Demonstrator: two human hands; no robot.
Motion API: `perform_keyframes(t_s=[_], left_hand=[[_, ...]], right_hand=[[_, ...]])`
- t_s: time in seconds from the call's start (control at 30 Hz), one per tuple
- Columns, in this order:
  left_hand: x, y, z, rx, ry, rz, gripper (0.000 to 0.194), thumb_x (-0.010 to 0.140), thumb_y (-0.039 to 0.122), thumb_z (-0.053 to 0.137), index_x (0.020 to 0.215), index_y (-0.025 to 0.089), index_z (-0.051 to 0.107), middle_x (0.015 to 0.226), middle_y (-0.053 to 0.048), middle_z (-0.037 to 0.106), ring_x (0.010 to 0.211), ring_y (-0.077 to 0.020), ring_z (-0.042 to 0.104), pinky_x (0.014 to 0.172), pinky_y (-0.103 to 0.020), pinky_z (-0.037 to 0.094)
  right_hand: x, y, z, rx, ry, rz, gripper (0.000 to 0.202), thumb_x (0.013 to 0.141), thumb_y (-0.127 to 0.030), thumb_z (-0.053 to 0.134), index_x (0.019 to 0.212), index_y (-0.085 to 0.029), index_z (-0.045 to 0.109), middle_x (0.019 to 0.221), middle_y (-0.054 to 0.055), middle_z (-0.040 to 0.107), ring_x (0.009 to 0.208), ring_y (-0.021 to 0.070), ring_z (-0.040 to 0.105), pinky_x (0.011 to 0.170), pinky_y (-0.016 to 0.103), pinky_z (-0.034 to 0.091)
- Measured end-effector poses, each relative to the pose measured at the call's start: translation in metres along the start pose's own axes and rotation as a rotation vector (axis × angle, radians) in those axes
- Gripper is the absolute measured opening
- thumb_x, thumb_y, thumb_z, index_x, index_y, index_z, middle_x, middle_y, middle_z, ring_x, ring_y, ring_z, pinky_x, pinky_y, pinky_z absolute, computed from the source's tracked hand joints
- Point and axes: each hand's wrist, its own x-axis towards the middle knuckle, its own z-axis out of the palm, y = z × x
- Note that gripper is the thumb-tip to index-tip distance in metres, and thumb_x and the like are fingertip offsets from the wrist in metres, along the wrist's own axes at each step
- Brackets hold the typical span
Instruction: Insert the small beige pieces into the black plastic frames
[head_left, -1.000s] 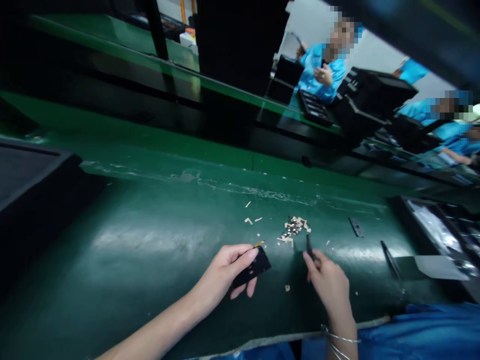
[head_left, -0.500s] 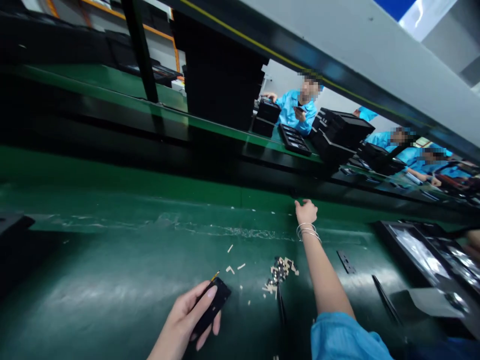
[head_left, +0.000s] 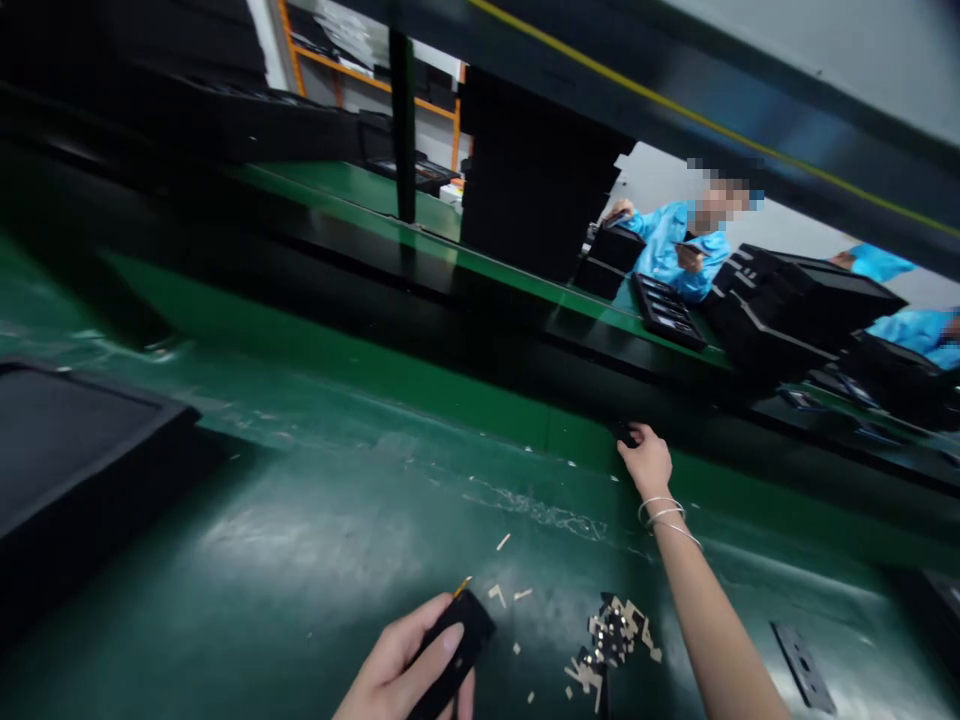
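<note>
I have left hand (head_left: 420, 662) closed around black piece (head_left: 471, 628), near middle | my right hand (head_left: 648, 464) is far, fingers at small dark object (head_left: 622, 433); its grip I cannot tell | loose bits (head_left: 616, 634) lie near right

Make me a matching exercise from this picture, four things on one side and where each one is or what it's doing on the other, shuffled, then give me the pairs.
Things
1. left hand
2. right hand
3. heap of small pieces
4. dark plate with holes

Places and states
A. on the green worktop, to the right of the right forearm
B. stretched out toward the back, bracelets on its wrist
C. on the green worktop, between the two arms
D. gripping a black part

Pairs: 1-D, 2-B, 3-C, 4-A
</note>
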Motion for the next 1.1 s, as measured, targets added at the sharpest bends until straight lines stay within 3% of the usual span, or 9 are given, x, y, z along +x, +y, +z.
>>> perform_keyframes(t_s=[0.27, 0.37, 0.47, 0.57, 0.7, 0.8, 0.87, 0.97, 1.1], left_hand=[[-0.006, 0.008, 0.002, -0.094, -0.163, 0.096, 0.041, 0.081, 0.053, 0.053, 0.089, 0.013, 0.049, 0.059, -0.006, 0.065, 0.031, -0.0049, 0.043, 0.029, -0.013, 0.022], [-0.007, 0.008, 0.004, -0.139, -0.227, 0.138, 0.042, 0.081, 0.053, 0.054, 0.090, 0.012, 0.049, 0.059, -0.008, 0.067, 0.030, -0.0055, 0.044, 0.028, -0.013, 0.024], [-0.013, 0.009, 0.008, -0.183, -0.293, 0.159, 0.041, 0.081, 0.053, 0.053, 0.087, 0.012, 0.048, 0.058, -0.010, 0.067, 0.030, -0.0070, 0.047, 0.027, -0.012, 0.025], [-0.024, 0.012, 0.012, -0.221, -0.301, 0.193, 0.035, 0.086, 0.047, 0.048, 0.085, 0.012, 0.047, 0.059, -0.011, 0.067, 0.030, -0.0079, 0.050, 0.027, -0.011, 0.024], [-0.035, 0.016, 0.017, -0.226, -0.291, 0.206, 0.029, 0.091, 0.039, 0.043, 0.088, 0.010, 0.048, 0.058, -0.012, 0.067, 0.029, -0.0062, 0.048, 0.027, -0.011, 0.019], [-0.037, 0.014, 0.020, -0.203, -0.277, 0.192, 0.029, 0.091, 0.036, 0.044, 0.097, 0.009, 0.050, 0.058, -0.009, 0.066, 0.030, -0.0053, 0.047, 0.028, -0.011, 0.018], [-0.037, 0.012, 0.021, -0.186, -0.259, 0.192, 0.029, 0.090, 0.036, 0.046, 0.101, 0.009, 0.051, 0.057, -0.006, 0.063, 0.031, -0.0049, 0.046, 0.029, -0.012, 0.017], [-0.038, 0.011, 0.022, -0.152, -0.227, 0.176, 0.028, 0.090, 0.035, 0.047, 0.101, 0.009, 0.053, 0.058, -0.003, 0.061, 0.033, -0.0043, 0.046, 0.031, -0.013, 0.016], [-0.040, 0.012, 0.022, -0.120, -0.208, 0.155, 0.028, 0.090, 0.035, 0.047, 0.102, 0.011, 0.053, 0.058, -0.002, 0.060, 0.034, -0.0041, 0.045, 0.032, -0.014, 0.015]], right_hand=[[-0.010, -0.062, -0.051, 0.083, -0.277, -0.094, 0.025, 0.088, -0.031, 0.054, 0.107, -0.014, 0.056, 0.104, 0.006, 0.059, 0.088, 0.0178, 0.060, 0.075, 0.036, 0.051], [-0.058, -0.098, -0.059, 0.154, -0.326, -0.281, 0.026, 0.083, -0.026, 0.059, 0.106, -0.014, 0.057, 0.099, 0.005, 0.061, 0.083, 0.0163, 0.060, 0.074, 0.035, 0.050], [-0.129, -0.120, -0.056, 0.240, -0.362, -0.516, 0.052, 0.058, -0.008, 0.073, 0.106, -0.022, 0.061, 0.097, 0.002, 0.063, 0.087, 0.0168, 0.060, 0.080, 0.029, 0.047], [-0.191, -0.120, -0.064, 0.329, -0.342, -0.621, 0.045, 0.063, -0.010, 0.067, 0.105, -0.025, 0.062, 0.106, 0.003, 0.062, 0.102, 0.0213, 0.054, 0.092, 0.034, 0.040], [-0.248, -0.109, -0.092, 0.699, -0.307, -0.516, 0.024, 0.088, -0.025, 0.042, 0.103, -0.020, 0.060, 0.105, 0.008, 0.063, 0.102, 0.0204, 0.056, 0.090, 0.035, 0.043], [-0.282, -0.112, -0.107, 1.075, -0.354, -0.427, 0.019, 0.086, -0.031, 0.047, 0.089, -0.020, 0.063, 0.092, 0.006, 0.065, 0.091, 0.0202, 0.061, 0.081, 0.031, 0.049], [-0.300, -0.119, -0.109, 1.140, -0.363, -0.310, 0.014, 0.082, -0.031, 0.055, 0.084, -0.019, 0.061, 0.089, 0.005, 0.062, 0.062, 0.0129, 0.061, 0.056, 0.023, 0.051], [-0.313, -0.128, -0.106, 1.200, -0.373, -0.135, 0.015, 0.082, -0.032, 0.055, 0.084, -0.018, 0.059, 0.090, 0.004, 0.060, 0.032, 0.0005, 0.036, 0.025, 0.016, 0.026], [-0.315, -0.131, -0.103, 1.245, -0.335, -0.088, 0.014, 0.081, -0.030, 0.056, 0.082, -0.017, 0.061, 0.087, 0.004, 0.060, 0.033, 0.0000, 0.034, 0.024, 0.014, 0.022]])
